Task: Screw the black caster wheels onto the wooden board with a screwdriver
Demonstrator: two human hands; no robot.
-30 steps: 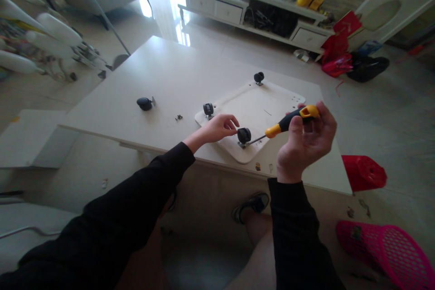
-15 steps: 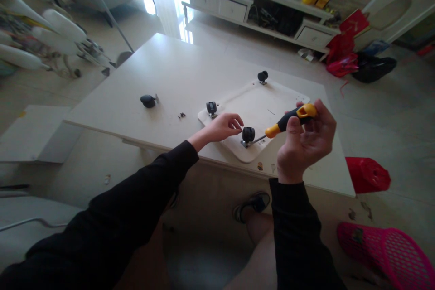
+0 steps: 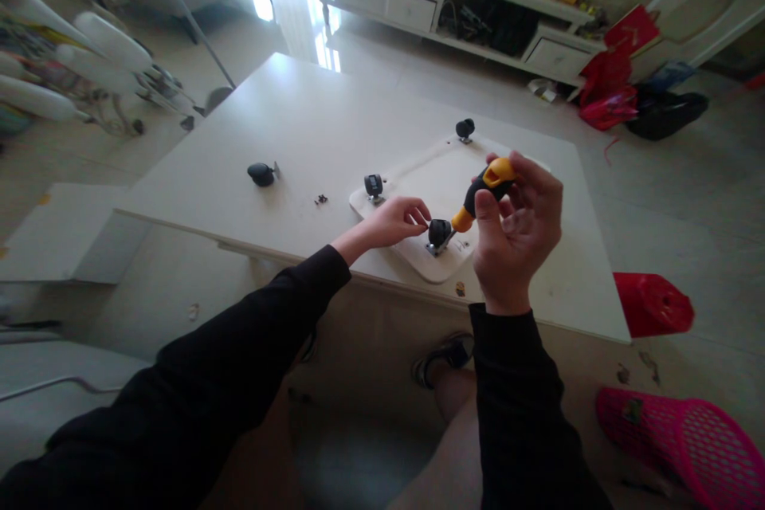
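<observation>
A white board lies on the table with black caster wheels standing on it. At its near corner, my left hand has its fingers curled against the left side of a caster wheel. My right hand is closed around a yellow and black screwdriver. The screwdriver slants down to the metal plate of that caster; its very tip is hard to make out. Two more casters stand on the board, a left one and a far one.
A loose caster and several small screws lie on the white table, left of the board. A red bin and a pink mesh basket are on the floor at right. A white cabinet stands beyond.
My right hand has moved left and tilted the screwdriver steeper over the near caster. My left hand stays by the caster. The view has shifted slightly.
</observation>
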